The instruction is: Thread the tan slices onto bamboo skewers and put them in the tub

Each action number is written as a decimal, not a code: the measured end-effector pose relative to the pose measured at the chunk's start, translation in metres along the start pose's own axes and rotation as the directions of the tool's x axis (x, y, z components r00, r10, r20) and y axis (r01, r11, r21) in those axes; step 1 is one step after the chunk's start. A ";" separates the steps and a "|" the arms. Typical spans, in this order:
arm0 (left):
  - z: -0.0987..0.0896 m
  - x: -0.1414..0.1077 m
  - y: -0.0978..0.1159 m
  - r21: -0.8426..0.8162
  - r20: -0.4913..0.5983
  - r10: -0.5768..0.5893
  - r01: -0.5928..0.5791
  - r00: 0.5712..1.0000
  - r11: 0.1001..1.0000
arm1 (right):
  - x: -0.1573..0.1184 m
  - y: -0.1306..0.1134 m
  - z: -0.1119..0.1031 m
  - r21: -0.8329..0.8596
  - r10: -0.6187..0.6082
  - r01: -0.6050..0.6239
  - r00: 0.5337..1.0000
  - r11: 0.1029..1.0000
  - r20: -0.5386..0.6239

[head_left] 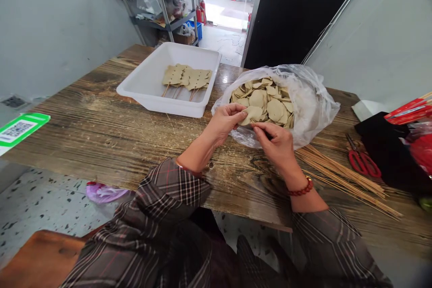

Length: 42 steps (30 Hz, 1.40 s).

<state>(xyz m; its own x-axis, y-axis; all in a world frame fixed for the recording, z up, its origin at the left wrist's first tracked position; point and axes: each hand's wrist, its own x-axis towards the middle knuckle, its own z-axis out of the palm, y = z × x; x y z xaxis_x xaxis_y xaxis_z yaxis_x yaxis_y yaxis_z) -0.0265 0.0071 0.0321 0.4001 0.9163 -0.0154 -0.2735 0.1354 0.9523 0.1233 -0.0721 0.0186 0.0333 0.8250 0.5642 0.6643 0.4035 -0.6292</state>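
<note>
My left hand [224, 121] is closed on a thin beige slice [252, 113], pinching its left edge. In my right hand [276, 141] a thin wooden skewer [253, 122] is pinched, its tip at the slice's lower edge; I cannot tell how far it goes in. Both hands are at the near rim of a clear plastic bag [308, 99] full of loose beige slices [266, 94]. To the left, a white plastic tub [162, 105] holds several skewered slices [187, 76]. A bundle of bare wooden skewers [344, 175] lies right of my right hand.
Red-handled scissors [364, 162] lie beside a black box [388, 148] at the right. A green-edged QR code card [23, 130] is at the left of the wooden table [101, 135]. Behind stand a shelf rack [158, 18] and a doorway.
</note>
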 end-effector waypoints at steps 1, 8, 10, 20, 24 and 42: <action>0.000 0.000 0.001 0.018 -0.007 0.010 -0.010 1.000 1.000 | 0.000 0.000 0.000 0.004 0.006 -0.006 1.000 1.000 0.004; 0.001 0.000 0.003 0.172 0.004 0.148 -0.147 0.989 0.974 | 0.000 0.003 0.001 0.015 0.065 -0.066 0.998 0.998 0.021; 0.001 0.001 0.001 0.245 0.010 0.196 -0.192 0.981 0.950 | 0.000 0.004 0.001 0.012 0.078 -0.078 0.997 0.997 0.027; -0.001 0.001 0.000 0.088 0.047 0.065 -0.069 0.997 0.994 | 0.000 0.003 0.003 0.137 0.260 -0.265 0.964 0.955 0.054; 0.000 0.000 -0.002 -0.037 0.092 -0.013 0.016 0.996 0.999 | 0.001 0.000 0.003 0.215 0.326 -0.333 0.943 0.918 0.067; -0.011 0.006 0.009 -0.032 -0.152 0.066 -0.071 0.986 0.997 | -0.001 0.000 0.008 0.206 0.190 -0.206 0.977 0.957 0.095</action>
<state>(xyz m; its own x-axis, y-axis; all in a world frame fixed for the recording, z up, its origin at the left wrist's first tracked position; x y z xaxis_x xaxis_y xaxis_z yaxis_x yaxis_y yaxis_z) -0.0365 0.0187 0.0373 0.2439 0.9698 0.0010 -0.3292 0.0818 0.9407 0.1170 -0.0702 0.0139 0.0879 0.9203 0.3812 0.4747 0.2977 -0.8282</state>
